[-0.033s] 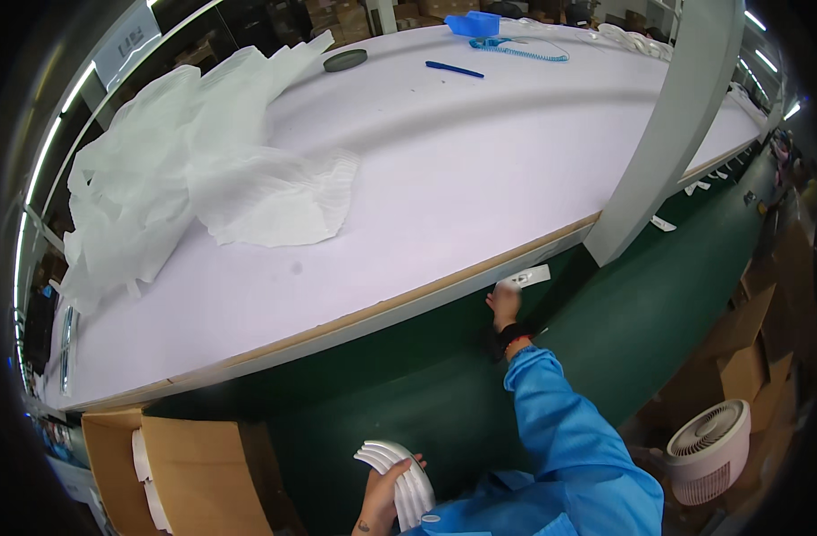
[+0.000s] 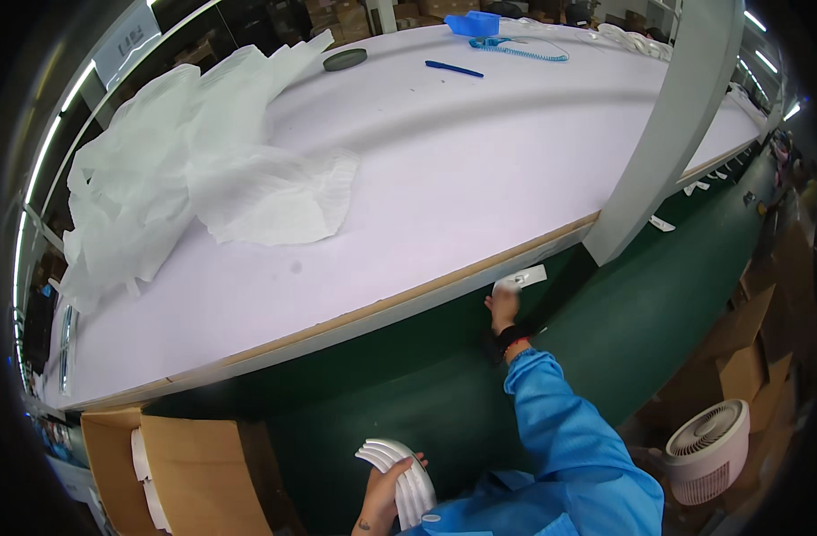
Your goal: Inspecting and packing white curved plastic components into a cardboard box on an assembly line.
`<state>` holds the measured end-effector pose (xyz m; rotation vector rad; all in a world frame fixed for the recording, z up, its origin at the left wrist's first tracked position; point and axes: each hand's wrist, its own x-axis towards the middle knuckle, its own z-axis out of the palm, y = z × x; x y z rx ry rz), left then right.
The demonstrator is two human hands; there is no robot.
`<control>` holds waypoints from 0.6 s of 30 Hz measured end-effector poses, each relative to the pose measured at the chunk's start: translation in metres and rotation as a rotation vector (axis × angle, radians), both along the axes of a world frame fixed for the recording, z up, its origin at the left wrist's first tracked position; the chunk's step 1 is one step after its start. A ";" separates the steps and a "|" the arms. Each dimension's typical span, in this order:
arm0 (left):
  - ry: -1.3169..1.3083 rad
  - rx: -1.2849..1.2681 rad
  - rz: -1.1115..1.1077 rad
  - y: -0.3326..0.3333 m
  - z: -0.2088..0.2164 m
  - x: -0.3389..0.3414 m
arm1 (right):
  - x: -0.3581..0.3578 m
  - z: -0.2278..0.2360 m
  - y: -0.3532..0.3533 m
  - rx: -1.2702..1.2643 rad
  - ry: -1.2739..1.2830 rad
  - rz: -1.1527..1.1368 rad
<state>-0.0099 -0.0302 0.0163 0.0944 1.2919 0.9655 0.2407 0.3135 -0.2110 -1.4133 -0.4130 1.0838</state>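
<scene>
At the lower middle, my left hand (image 2: 386,491) is closed round a stack of curved white plastic pieces (image 2: 414,487), which fan out above the thumb. My right hand (image 2: 504,305) reaches forward to the far side of the green belt, just under the table's edge. Its slightly blurred fingers are closed on the near end of a flat white plastic piece (image 2: 532,276); the exact grip is partly hidden. A dark band and a red cord circle that wrist.
A grey post (image 2: 663,143) rises right of my right hand. More white pieces (image 2: 662,224) lie along the green belt (image 2: 641,304) beyond it. An open carton (image 2: 194,464) stands lower left, a white fan (image 2: 710,451) lower right. White sheeting (image 2: 203,161) covers the table's left.
My right hand and the white piece at its fingers have shifted very slightly to the left. My left hand and its stack are nearly unmoved.
</scene>
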 end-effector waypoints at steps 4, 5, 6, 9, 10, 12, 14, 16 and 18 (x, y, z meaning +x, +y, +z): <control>-0.017 0.034 -0.038 -0.002 0.003 0.008 | -0.029 0.024 -0.057 0.036 -0.187 0.107; -0.004 0.055 -0.046 -0.004 0.005 0.008 | -0.040 0.037 -0.076 0.060 -0.241 0.152; 0.011 0.042 -0.016 -0.003 0.010 0.008 | -0.047 0.052 -0.097 0.070 -0.220 0.236; -0.089 0.114 0.076 0.008 0.010 0.002 | -0.044 0.088 -0.154 0.210 -0.270 0.466; -0.065 0.148 0.090 0.013 0.019 0.000 | -0.047 0.098 -0.170 0.235 -0.212 0.582; -0.053 0.223 0.147 0.022 0.024 -0.008 | -0.057 0.124 -0.203 0.250 -0.145 0.717; -0.009 0.304 0.221 0.030 0.034 -0.010 | -0.065 0.167 -0.235 0.243 -0.093 0.844; 0.085 0.359 0.216 0.038 0.051 -0.009 | -0.065 0.210 -0.257 0.284 -0.413 0.984; 0.096 0.416 0.214 0.043 0.063 -0.005 | -0.062 0.238 -0.271 0.353 -0.652 1.038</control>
